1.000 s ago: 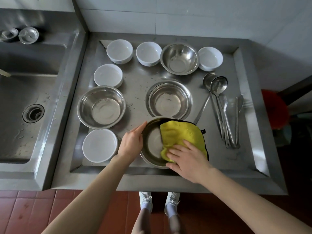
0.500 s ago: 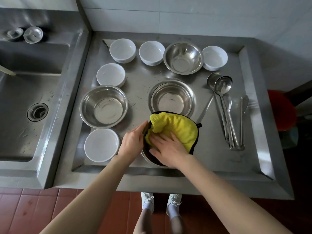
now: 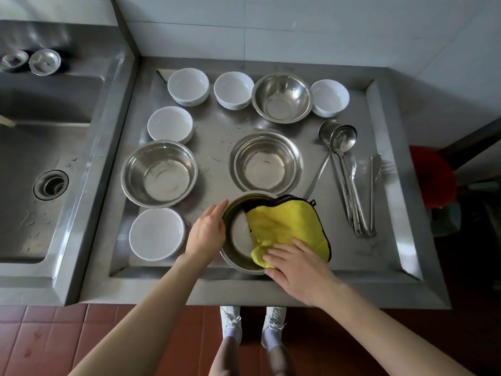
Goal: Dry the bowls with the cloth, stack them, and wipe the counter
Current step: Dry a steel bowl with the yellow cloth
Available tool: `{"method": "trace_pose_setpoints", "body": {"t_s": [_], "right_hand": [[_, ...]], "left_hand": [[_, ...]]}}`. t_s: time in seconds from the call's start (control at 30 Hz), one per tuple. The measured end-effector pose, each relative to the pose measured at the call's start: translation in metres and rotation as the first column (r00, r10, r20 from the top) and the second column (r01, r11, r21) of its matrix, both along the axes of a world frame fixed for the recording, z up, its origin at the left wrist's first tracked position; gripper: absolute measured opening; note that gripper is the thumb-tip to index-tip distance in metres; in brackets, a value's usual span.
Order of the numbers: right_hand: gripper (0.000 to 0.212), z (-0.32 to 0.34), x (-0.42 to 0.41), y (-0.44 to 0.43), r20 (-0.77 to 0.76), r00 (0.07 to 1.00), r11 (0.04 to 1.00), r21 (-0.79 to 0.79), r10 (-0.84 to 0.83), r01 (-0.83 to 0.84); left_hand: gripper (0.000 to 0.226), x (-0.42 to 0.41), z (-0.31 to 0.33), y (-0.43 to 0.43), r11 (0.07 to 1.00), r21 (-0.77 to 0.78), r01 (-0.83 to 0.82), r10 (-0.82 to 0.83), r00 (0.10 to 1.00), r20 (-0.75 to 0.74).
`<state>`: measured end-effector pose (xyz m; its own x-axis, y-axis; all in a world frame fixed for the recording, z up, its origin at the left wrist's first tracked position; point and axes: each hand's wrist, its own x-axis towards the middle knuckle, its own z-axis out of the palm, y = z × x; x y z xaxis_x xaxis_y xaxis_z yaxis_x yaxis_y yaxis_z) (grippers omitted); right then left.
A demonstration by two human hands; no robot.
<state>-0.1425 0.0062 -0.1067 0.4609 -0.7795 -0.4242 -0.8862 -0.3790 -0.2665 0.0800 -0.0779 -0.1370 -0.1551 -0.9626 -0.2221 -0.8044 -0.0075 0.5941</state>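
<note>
A steel bowl [image 3: 238, 240] sits tilted at the counter's front edge. My left hand [image 3: 207, 232] holds its left rim with straight fingers against the outside. My right hand [image 3: 295, 263] presses a yellow cloth [image 3: 287, 226] with a black edge into the bowl's right side, fingers flat. Three more steel bowls stand on the counter: one at the left [image 3: 159, 173], one in the middle [image 3: 267, 164], one at the back [image 3: 282, 97]. Several white bowls stand around them, among them one at the front left [image 3: 156, 234] and one behind it [image 3: 170, 124].
Ladles and other utensils [image 3: 349, 175] lie on the right of the steel counter [image 3: 390, 248]. Water drops dot the surface near the middle. A sink [image 3: 40, 164] lies to the left, with two small steel dishes [image 3: 44, 61] behind it. A red object [image 3: 431, 176] sits beyond the right edge.
My right hand has swept the cloth from the bowl's left side back to its right and front. The bowl's bare inside shows again. My left hand stays on the rim.
</note>
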Motion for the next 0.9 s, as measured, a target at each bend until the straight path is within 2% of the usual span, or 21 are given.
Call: {"method": "trace_pose_setpoints", "body": {"t_s": [0.1,0.23,0.33,0.43,0.53,0.6,0.7,0.77,0.83,0.9], "right_hand": [[0.059,-0.009,-0.009,0.007,-0.041,0.993,0.987,-0.122,-0.109,0.103],[0.067,-0.013,-0.007,-0.003,-0.027,0.977,0.973,-0.094,-0.214,0.21],[0.064,-0.015,-0.003,-0.015,0.039,0.96,0.952,-0.127,-0.277,0.279],[0.047,-0.014,-0.003,-0.026,0.169,0.936,0.908,-0.238,-0.31,0.344],[0.051,-0.001,-0.008,-0.038,0.241,0.924,0.852,-0.371,-0.296,0.369],[0.059,0.014,-0.01,-0.049,0.262,0.911,0.82,-0.406,-0.317,0.403],[0.07,0.035,-0.011,-0.065,0.276,0.877,0.778,-0.41,-0.392,0.477],[0.075,0.049,-0.01,-0.07,0.314,0.866,0.79,-0.371,-0.388,0.488],[0.081,0.063,-0.01,-0.072,0.419,0.804,0.796,-0.253,-0.421,0.549],[0.082,0.077,-0.009,-0.074,0.504,0.703,0.763,-0.123,-0.503,0.635]], "left_hand": [[0.058,-0.007,0.002,0.006,0.995,0.089,-0.038,0.035,0.999,0.031],[0.07,-0.016,0.003,0.01,0.982,0.186,-0.041,0.041,0.999,0.002],[0.077,-0.023,0.008,0.015,0.966,0.238,-0.099,0.124,0.988,-0.094],[0.074,-0.022,0.017,0.015,0.969,0.183,-0.164,0.193,0.969,-0.157],[0.072,-0.016,0.031,0.01,0.976,0.124,-0.177,0.2,0.956,-0.216],[0.072,-0.011,0.043,0.007,0.978,0.11,-0.178,0.201,0.948,-0.248],[0.071,-0.007,0.059,0.004,0.984,0.067,-0.167,0.179,0.944,-0.276],[0.07,-0.005,0.069,0.003,0.984,0.019,-0.176,0.174,0.938,-0.3],[0.07,-0.003,0.079,0.001,0.981,-0.043,-0.192,0.167,0.929,-0.331],[0.07,-0.002,0.092,-0.003,0.967,-0.113,-0.23,0.177,0.917,-0.357]]}}
